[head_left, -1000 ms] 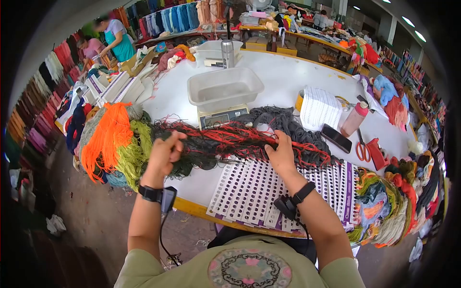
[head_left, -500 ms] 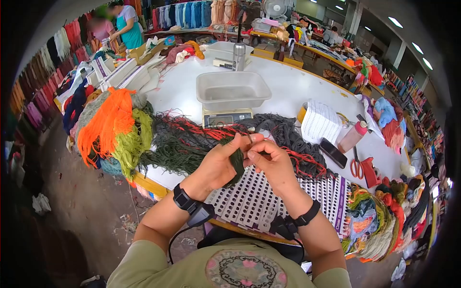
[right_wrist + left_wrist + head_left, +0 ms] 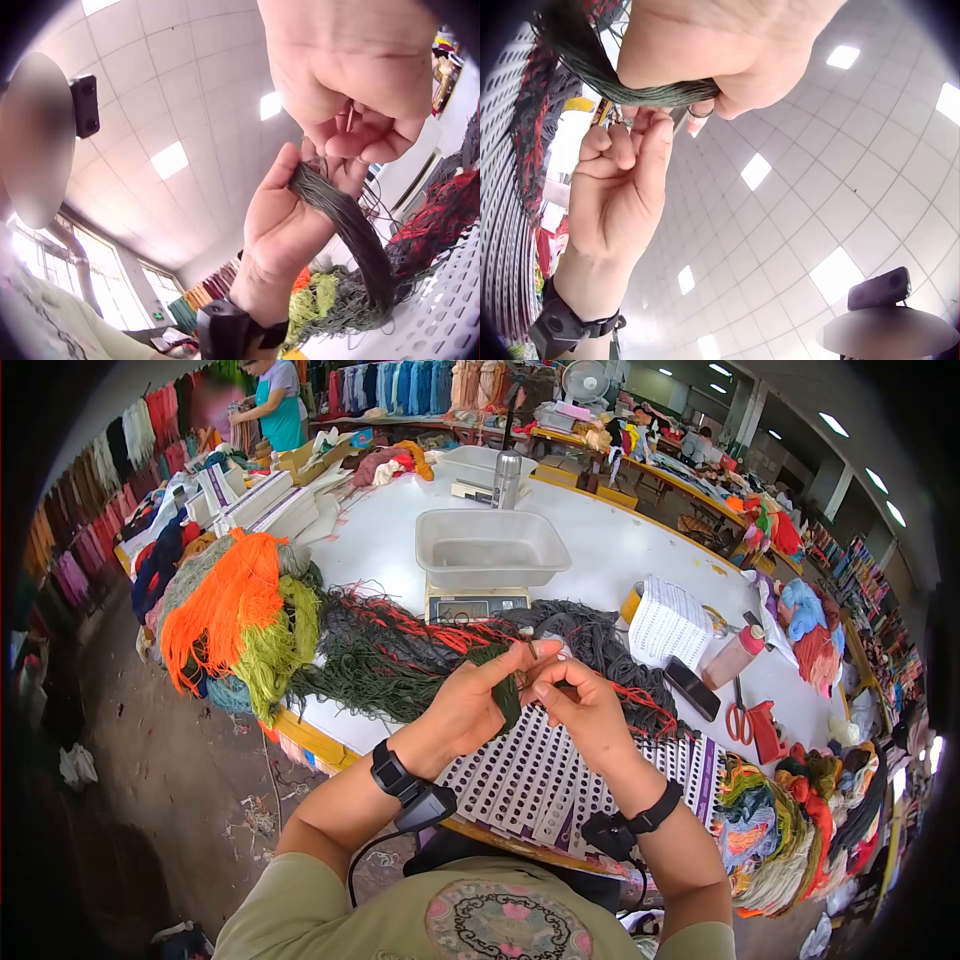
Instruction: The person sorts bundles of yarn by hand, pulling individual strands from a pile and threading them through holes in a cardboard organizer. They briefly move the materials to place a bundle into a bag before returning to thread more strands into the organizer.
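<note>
In front of the body, my left hand (image 3: pixel 462 705) grips the end of a dark green thread skein (image 3: pixel 345 217). The skein lies across the palm, held by the thumb, and its tail hangs down to the threads on the table. My right hand (image 3: pixel 590 720) meets it at the fingertips, thumb and fingers pinched together at the skein's end. In the right wrist view, fine loose strands show beside the fingers (image 3: pixel 379 146). Under and behind the hands lie a dark green thread pile (image 3: pixel 365 675), red and black threads (image 3: pixel 450 630) and dark grey yarn (image 3: pixel 590 635).
Punched white thread cards (image 3: pixel 540 790) line the near table edge. A plastic tub (image 3: pixel 492 550) stands on a scale (image 3: pixel 470 603). At right are a phone (image 3: pixel 692 690), scissors (image 3: pixel 740 722), a pink bottle (image 3: pixel 735 657) and coloured skeins (image 3: pixel 790 830). Orange thread (image 3: pixel 225 610) is heaped at left.
The hands were apart over the red and black threads; they have come together in the middle with the dark green skein in the left hand. Over the last half second they have barely moved.
</note>
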Tool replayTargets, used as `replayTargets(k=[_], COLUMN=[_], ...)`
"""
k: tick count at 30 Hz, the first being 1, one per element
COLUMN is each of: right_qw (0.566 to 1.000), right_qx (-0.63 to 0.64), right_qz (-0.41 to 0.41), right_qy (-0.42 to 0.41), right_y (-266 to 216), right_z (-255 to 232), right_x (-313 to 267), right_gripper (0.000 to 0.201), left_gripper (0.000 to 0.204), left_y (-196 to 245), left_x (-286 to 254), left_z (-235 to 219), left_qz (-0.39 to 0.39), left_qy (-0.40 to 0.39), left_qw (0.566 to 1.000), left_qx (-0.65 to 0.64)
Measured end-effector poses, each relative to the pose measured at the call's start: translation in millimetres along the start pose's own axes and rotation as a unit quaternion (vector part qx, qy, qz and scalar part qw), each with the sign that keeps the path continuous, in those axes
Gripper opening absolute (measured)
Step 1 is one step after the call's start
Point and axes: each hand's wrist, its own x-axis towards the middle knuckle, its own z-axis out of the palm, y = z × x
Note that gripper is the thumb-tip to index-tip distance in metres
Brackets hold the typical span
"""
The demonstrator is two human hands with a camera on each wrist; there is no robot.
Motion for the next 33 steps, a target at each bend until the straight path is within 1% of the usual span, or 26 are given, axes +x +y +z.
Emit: replayTargets(k=[2, 3, 5, 6, 8, 9, 11, 12, 13, 14, 15, 16, 19, 24, 26, 28, 32, 33], right_qw=[0.990, 0.989, 0.978, 0.978, 0.996, 0.996, 0.996, 0.994, 0.994, 0.985, 0.971, 0.971, 0.998, 0.999, 0.999, 0.996, 0.997, 0.999], right_qx=[-0.103, -0.104, -0.166, -0.166, -0.048, -0.047, -0.017, -0.050, -0.051, -0.111, -0.170, -0.170, -0.002, 0.027, 0.026, 0.079, 0.077, 0.035], right_qz=[-0.092, -0.091, -0.119, -0.119, -0.074, -0.073, -0.062, -0.065, -0.064, -0.110, -0.155, -0.156, -0.054, -0.035, -0.030, -0.027, -0.014, -0.018], right_qy=[0.042, 0.042, 0.036, 0.036, 0.006, 0.004, 0.066, 0.076, 0.076, 0.070, 0.063, 0.065, 0.042, 0.022, 0.011, 0.001, -0.006, 0.029], right_y=[3, 5, 10, 10, 8, 6, 0, -1, 5, 16, 19, 19, 12, 9, 10, 10, 14, 12], right_z=[6, 5, 2, -1, -5, -4, 0, 3, 1, -1, -2, -3, -6, -13, -16, -18, -19, -14], right_x=[0, 0, -1, -1, -1, -2, -3, -4, -2, 0, 2, 1, -3, -6, -7, -6, -5, -6], right_gripper=[0.005, 0.005, 0.005, 0.005, 0.004, 0.004, 0.004, 0.004, 0.004, 0.006, 0.008, 0.008, 0.004, 0.005, 0.005, 0.004, 0.004, 0.006], left_gripper=[0.050, 0.050, 0.051, 0.051, 0.051, 0.051, 0.051, 0.051, 0.051, 0.051, 0.051, 0.051, 0.051, 0.051, 0.052, 0.052, 0.051, 0.051], left_y=[-4, -5, -6, -6, -6, -6, -6, -6, -6, -6, -8, -10, -13, -15, -17, -16, -15, -16], left_x=[2, 2, 3, 3, 4, 3, 3, 3, 2, 1, 2, 2, 6, 9, 10, 10, 9, 8], left_z=[0, 0, 0, -1, -3, -3, 0, 3, 8, 10, 10, 8, 0, -1, -1, 0, 0, 0], left_qz=[-0.039, -0.039, -0.027, -0.027, -0.026, -0.026, -0.023, -0.023, -0.024, -0.026, -0.028, -0.026, -0.030, -0.041, -0.030, -0.029, -0.020, -0.019], left_qy=[-0.029, -0.029, -0.038, -0.038, -0.016, -0.014, -0.026, -0.026, -0.021, -0.017, -0.018, -0.016, -0.013, -0.017, -0.019, -0.021, -0.030, -0.029], left_qw=[0.998, 0.998, 0.999, 0.999, 0.999, 0.999, 0.998, 0.998, 0.999, 0.999, 0.999, 0.999, 0.999, 0.999, 0.999, 0.999, 0.999, 0.999], left_qx=[-0.026, -0.027, -0.012, -0.012, -0.024, -0.024, -0.042, -0.043, -0.013, 0.018, 0.018, 0.024, 0.013, -0.021, -0.021, -0.028, -0.041, -0.041])
